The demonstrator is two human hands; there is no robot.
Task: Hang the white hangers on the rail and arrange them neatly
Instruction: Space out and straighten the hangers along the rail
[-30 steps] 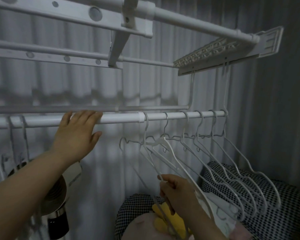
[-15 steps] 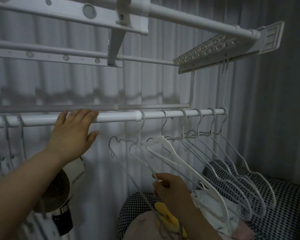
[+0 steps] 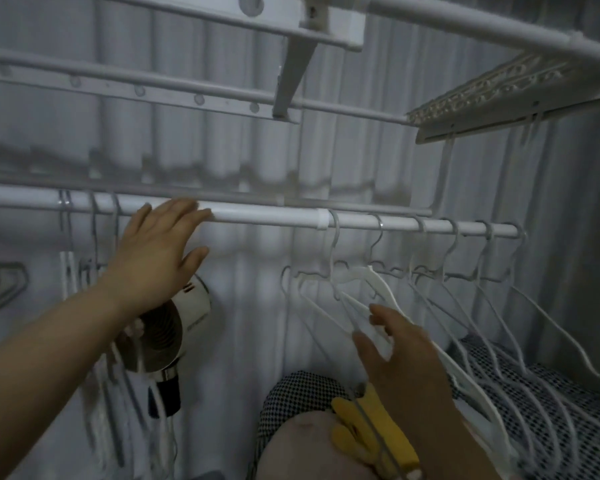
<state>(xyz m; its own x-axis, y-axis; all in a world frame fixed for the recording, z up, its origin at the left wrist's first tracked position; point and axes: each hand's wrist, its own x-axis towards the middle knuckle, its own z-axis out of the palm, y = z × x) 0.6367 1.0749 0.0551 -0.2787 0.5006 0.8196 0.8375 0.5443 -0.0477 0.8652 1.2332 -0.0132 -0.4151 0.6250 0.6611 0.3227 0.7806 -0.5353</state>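
Head view: my left hand [image 3: 160, 258] lies flat, fingers straight, on the rail [image 3: 264, 216] at centre left; my right hand [image 3: 406, 358], fingers spread and gripping nothing, touches an arm of the white hangers [image 3: 383, 289] hooked along the rail's right half. They look light, stiff, prone to tangling, so I'd pinch each just below its hook.

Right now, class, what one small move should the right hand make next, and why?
Probably the right hand should take the loose hanger and lift its hook onto the bare rail: that hook sits below the rail, beside the hooked hangers, and the hand is open close by.
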